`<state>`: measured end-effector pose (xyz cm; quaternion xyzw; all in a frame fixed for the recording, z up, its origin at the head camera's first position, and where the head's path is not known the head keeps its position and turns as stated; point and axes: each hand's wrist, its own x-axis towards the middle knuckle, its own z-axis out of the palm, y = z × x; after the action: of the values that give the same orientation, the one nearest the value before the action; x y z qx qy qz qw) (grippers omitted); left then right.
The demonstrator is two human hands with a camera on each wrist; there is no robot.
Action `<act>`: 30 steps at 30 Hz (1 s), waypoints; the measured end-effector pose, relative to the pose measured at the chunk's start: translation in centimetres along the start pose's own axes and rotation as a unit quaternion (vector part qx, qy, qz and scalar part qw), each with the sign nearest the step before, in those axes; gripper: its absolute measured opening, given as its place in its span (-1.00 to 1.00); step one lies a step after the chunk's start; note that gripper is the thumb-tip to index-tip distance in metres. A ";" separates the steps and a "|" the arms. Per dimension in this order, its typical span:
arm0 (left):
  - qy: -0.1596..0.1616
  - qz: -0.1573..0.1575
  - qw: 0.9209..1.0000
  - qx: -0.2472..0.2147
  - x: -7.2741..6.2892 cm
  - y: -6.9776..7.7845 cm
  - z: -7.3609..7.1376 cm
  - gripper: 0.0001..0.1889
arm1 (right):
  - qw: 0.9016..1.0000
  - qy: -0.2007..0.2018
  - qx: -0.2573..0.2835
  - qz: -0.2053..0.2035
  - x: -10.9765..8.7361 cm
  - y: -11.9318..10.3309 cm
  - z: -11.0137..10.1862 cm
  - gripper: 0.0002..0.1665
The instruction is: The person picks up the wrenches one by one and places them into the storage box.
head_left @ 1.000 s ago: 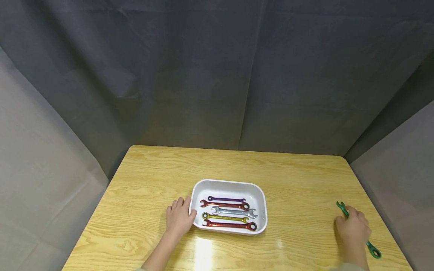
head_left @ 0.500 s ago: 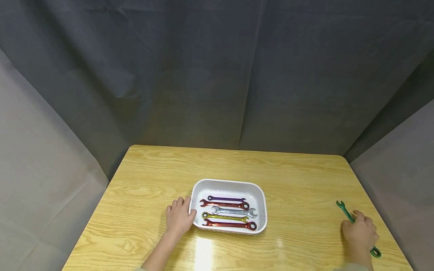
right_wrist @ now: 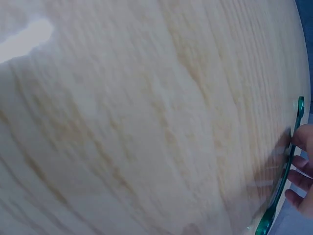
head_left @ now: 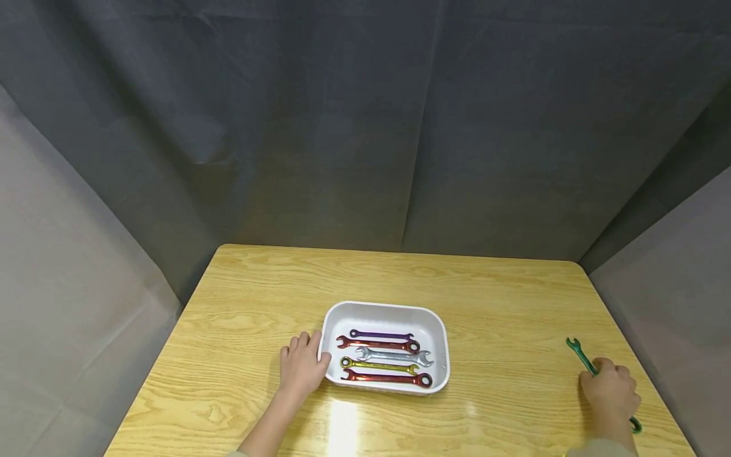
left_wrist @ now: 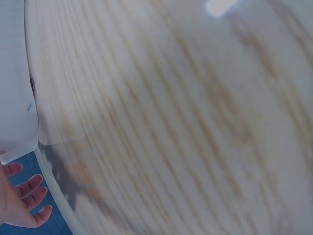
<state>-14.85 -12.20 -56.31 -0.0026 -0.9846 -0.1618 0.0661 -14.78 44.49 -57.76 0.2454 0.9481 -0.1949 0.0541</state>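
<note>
A green ratchet wrench (head_left: 581, 357) lies diagonally on the table at the right. My right hand (head_left: 612, 390) is over its handle, thumb on the left and fingers bent around it; the palm hides the middle of the wrench. In the right wrist view, the fingertips of this hand (right_wrist: 305, 137) meet the wrench (right_wrist: 265, 220). My left hand (head_left: 301, 365) rests at the left end of a white tray (head_left: 377, 305), thumb touching the rim and fingers relaxed. Several wrenches lie in the tray: purple (head_left: 379, 335), red (head_left: 377, 344), silver (head_left: 394, 358), yellow-green (head_left: 382, 366) and another red (head_left: 382, 379).
The wood-grain table (head_left: 502, 311) has rounded far corners. A dark grey curtain (head_left: 320, 127) hangs behind it. Lighter cloth panels stand at the left (head_left: 74, 285) and right (head_left: 674, 285). The green wrench lies near the table's right edge.
My right hand has slid a little right and toward me along the green wrench, uncovering more of its open end. The wrench itself has barely shifted. Left hand and tray stay still.
</note>
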 end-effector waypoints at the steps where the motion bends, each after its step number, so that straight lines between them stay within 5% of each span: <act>1: 0.000 0.000 1.000 0.000 0.0 0.0 0.0 -0.55 | 1.000 -0.003 -0.002 -0.001 0.0 0.0 -0.1 -0.40; 30: 0.005 -0.001 1.000 -0.004 0.0 -0.2 0.2 -0.54 | 0.996 -0.079 -0.031 -0.012 0.1 -1.5 -2.2 -0.48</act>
<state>-14.93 -12.32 -56.56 -0.0011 -0.9837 -0.1656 0.0706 -15.58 44.19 -55.22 0.2161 0.9492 -0.1852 0.1340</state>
